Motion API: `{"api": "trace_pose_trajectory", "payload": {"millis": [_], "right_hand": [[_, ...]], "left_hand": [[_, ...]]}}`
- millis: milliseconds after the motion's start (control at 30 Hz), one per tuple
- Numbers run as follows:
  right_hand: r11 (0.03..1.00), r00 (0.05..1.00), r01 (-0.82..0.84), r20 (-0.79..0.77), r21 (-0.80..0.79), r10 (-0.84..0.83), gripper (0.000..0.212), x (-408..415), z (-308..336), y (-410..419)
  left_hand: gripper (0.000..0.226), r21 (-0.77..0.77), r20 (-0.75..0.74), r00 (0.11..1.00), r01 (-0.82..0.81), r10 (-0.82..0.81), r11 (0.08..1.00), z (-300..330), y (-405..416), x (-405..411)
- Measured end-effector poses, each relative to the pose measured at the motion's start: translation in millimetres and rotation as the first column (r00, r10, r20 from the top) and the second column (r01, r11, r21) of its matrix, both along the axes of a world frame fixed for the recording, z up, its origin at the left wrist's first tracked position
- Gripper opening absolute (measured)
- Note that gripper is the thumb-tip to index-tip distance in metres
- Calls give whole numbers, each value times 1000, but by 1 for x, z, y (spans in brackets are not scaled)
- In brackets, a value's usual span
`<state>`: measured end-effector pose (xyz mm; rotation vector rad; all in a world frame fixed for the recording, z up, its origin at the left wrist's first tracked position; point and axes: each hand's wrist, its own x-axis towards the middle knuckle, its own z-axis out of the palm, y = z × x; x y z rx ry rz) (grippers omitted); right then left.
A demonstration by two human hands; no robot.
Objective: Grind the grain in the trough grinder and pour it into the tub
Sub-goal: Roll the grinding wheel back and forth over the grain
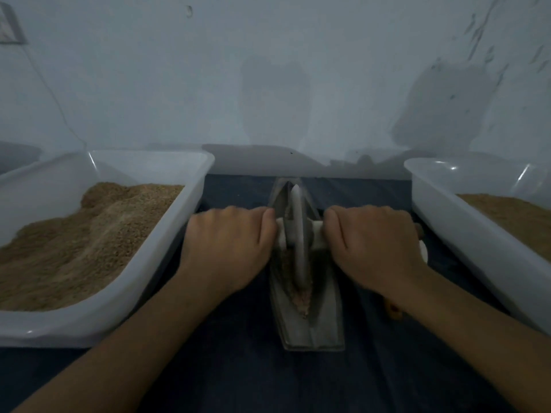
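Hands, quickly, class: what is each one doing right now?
Left hand: grips the left end of the grinder wheel's axle.
Right hand: grips the axle's right end.

No readable text, label, brand or number shows on anything here.

A dark blue cloth [244, 380] covers the bench from the near edge back to the foot of the wall. The wall [268, 70] behind is pale and bluish, scuffed with dark flecks and streaks toward its upper right, and soft shadows fall across its middle and right. At the top left corner a light-coloured switch plate [9, 23] sits on the wall, and a thin wire [50, 93] runs from it down and to the right. A small orange-brown object [393, 311] lies on the cloth to the right, mostly hidden.
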<state>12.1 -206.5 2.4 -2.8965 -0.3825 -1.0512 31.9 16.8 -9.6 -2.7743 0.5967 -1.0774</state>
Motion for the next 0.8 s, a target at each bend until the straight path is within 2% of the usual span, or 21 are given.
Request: {"api": "trace_pose_trajectory", "payload": {"millis": [67,133,200,233,333,400,467,567,633,700,800], "right_hand": [[994,994,81,-61,-79,-86,40,36,-1,0],[994,983,89,-159,-56,-97,24,73,4,0],[991,958,136,-257,16,-127,28,99,14,-2],[990,953,141,-272,4,-135,28,104,15,-3],[983,978,109,-161,-147,-133,24,78,2,-3],[994,992,81,-95,-75,-88,38,41,-5,-2],[999,1000,-9,-8,35,9,38,4,-5,-1],[996,991,-91,97,-17,93,28,-25,-10,-5],[994,993,-106,58,-5,107,30,-23,-11,-6],[999,999,-44,-15,8,44,39,-3,-6,-4],[968,992,55,-97,-244,-81,37,55,10,1]], "left_hand": [[22,148,-35,997,-68,74,987,5,-9,32],[21,120,-119,983,-128,142,984,18,-18,64],[26,68,-169,968,-174,183,982,26,-26,84],[29,68,-155,970,-177,186,982,28,-28,87],[36,30,-128,985,-110,113,994,25,-25,60],[40,-23,-106,994,-29,26,999,17,-15,27],[41,-125,-114,992,43,-57,991,8,-3,-5],[36,-178,-62,993,91,-104,980,-1,6,-32],[36,-179,-17,994,99,-104,979,-2,2,-27],[35,-158,-49,997,48,-56,986,3,-5,-4],[26,-176,-324,944,-123,60,977,8,-14,51]]}}
